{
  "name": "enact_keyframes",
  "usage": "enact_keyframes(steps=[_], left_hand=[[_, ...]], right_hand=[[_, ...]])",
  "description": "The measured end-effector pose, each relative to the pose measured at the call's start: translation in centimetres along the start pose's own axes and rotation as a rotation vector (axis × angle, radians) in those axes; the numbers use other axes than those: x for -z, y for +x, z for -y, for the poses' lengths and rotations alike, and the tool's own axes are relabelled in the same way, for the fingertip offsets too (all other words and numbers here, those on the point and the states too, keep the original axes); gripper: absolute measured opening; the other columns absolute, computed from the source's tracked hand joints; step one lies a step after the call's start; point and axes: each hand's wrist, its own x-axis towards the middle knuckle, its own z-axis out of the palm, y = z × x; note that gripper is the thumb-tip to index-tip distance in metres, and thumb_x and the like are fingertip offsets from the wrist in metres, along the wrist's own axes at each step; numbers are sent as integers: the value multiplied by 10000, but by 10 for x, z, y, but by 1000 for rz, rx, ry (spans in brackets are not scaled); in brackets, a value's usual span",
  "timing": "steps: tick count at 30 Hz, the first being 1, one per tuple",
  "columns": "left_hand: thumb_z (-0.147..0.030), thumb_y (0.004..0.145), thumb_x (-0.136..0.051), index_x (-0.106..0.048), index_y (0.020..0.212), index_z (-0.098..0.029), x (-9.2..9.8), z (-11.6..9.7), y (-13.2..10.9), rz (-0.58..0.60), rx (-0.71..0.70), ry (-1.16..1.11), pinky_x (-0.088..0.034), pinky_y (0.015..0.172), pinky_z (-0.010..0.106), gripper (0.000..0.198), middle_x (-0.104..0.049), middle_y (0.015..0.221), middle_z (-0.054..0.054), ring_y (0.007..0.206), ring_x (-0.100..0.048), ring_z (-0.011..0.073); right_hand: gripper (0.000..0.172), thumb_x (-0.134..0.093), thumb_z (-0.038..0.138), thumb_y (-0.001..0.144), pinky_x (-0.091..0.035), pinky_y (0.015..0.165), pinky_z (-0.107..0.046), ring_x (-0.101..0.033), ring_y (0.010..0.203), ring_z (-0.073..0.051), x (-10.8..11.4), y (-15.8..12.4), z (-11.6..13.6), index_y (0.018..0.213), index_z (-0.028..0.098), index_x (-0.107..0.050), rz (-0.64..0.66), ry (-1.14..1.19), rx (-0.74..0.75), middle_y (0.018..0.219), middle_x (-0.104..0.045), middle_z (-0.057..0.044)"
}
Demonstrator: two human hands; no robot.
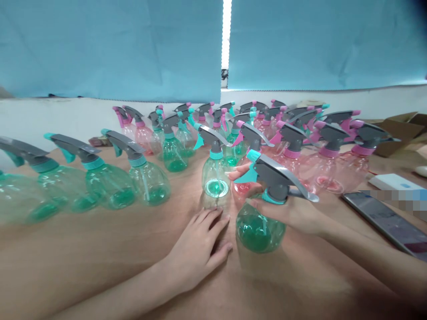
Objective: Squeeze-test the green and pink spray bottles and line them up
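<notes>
Left hand (196, 244) open, right hand (290, 214) around bottle (255, 232)

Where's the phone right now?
In the head view, the phone lies on the table at the right, just beyond the right forearm and beside a flat white object.

Spray bottles (175, 155) on table (116, 253).
The right hand (293, 216) grips a green bottle (253, 233) at its neck; the left hand (196, 249) rests palm down nearby.
</notes>
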Motion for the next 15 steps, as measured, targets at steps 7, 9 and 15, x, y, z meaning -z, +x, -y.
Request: enact_keyframes(steps=[7,9,15], left_hand=[[-338,920,-552,-447,1379,-167,1,-1,0,16,5,4,-370,1038,498,501,-481,1393,139,1282,-421,308],[-341,923,-549,-443,1383,-175,1,0,0,13,5,7,-373,1037,496,501,-482,1393,133,1283,-421,306],[-335,922,-555,-468,1365,-141,2,-1,1,30,7,4,-370,1041,492,491,-482,1388,148,1281,-420,312]], right_hand=[[86,-577,239,705,-578,624,-317,-688,699,-206,0,0,-2,782,251,-612,11,4,-3,728,-695,9],[90,-576,235,704,-580,646,-316,-691,717,-206,0,0,-3,787,251,-607,24,15,-3,738,-698,9],[91,-593,300,711,-572,608,-316,-681,673,-200,2,1,-2,790,261,-616,13,-59,10,765,-705,1]])
